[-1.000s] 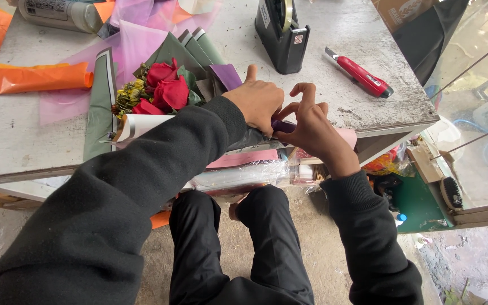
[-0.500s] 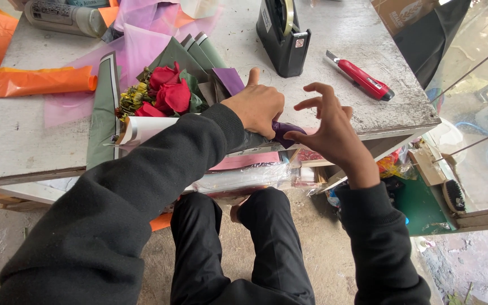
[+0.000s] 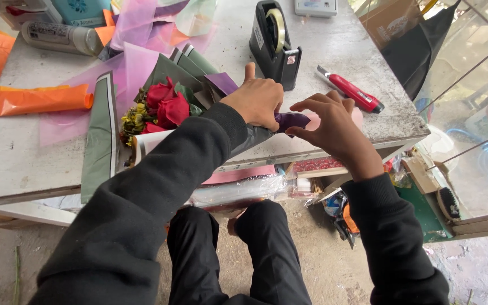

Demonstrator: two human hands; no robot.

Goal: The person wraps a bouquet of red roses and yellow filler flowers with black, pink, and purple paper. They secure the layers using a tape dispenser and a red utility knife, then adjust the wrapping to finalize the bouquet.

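Observation:
A bouquet of red roses [image 3: 164, 107] with small yellow flowers lies on the grey table [image 3: 29, 152], wrapped in green, purple and white paper. My left hand [image 3: 257, 100] grips the gathered stem end of the wrap, thumb up. Just right of it, my right hand [image 3: 334, 129] has its fingers spread, the fingertips at the purple paper tail [image 3: 292, 120] that sticks out of my left fist.
A black tape dispenser [image 3: 273, 42] stands behind my left hand. A red box cutter [image 3: 352, 92] lies to the right, near the table edge. Orange paper [image 3: 26, 99], pink sheets [image 3: 136, 34] and a spray can [image 3: 60, 37] sit at the left and back. Clutter fills the shelf below.
My right hand has moved right, away from my left, and opened its fingers. The left hand keeps its grip on the bouquet's stem end.

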